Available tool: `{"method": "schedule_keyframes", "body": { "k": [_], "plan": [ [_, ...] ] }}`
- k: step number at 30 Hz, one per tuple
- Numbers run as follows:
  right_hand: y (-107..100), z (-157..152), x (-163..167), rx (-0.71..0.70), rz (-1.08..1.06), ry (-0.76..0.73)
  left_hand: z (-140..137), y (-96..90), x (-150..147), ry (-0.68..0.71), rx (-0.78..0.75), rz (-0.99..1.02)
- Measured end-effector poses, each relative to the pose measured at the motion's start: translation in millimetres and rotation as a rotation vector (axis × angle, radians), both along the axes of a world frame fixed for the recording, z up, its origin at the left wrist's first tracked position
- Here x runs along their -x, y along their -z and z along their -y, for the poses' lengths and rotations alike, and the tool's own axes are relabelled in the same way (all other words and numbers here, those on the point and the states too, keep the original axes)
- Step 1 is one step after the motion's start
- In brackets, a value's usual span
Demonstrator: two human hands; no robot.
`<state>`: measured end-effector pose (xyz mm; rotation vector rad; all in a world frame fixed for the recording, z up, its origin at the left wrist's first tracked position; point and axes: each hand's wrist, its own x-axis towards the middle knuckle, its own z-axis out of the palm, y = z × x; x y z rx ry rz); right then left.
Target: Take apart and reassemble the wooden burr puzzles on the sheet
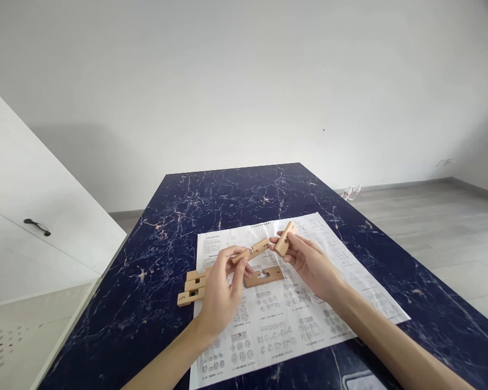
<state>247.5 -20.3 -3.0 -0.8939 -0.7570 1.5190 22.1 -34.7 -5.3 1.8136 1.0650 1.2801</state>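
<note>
My left hand (225, 284) grips a notched wooden puzzle piece (260, 247) between thumb and fingers, its free end pointing right. In my right hand (309, 262) is a second wooden puzzle piece (285, 238), held tilted, with a notch in its side and a mark near the top. The two pieces are close together but apart. Below them, a flat wooden piece (270, 277) with a cut-out lies on the printed instruction sheet (264, 346). Several more notched pieces (191, 297) lie side by side left of my left hand, which partly hides them.
The sheet lies on a dark blue marbled table (236, 195). A white cabinet (36, 189) with a black handle stands at the left. A pale object (361, 382), cut off by the frame, lies at the table's front edge. Behind is a plain wall (244, 97).
</note>
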Motion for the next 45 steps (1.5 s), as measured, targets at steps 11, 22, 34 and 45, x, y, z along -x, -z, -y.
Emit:
{"method": "schedule_keyframes", "body": {
  "k": [11,22,34,45],
  "plan": [
    [1.7,7.2,11.0,-0.171,0.311,0.036,5.4,-3.6,-4.5,0.076,0.037,0.046],
    [-2.2,14.5,17.9,-0.236,0.25,-0.175,4.4,-0.7,-3.7,0.058,0.038,0.008],
    [2.8,17.4,15.9,-0.356,0.411,-0.12,3.4,-2.6,-4.1,0.05,0.12,0.059],
    [15.5,16.5,18.3,-0.479,0.625,-0.045,3.7,-2.1,-3.5,0.062,0.163,0.061]
  ]
}}
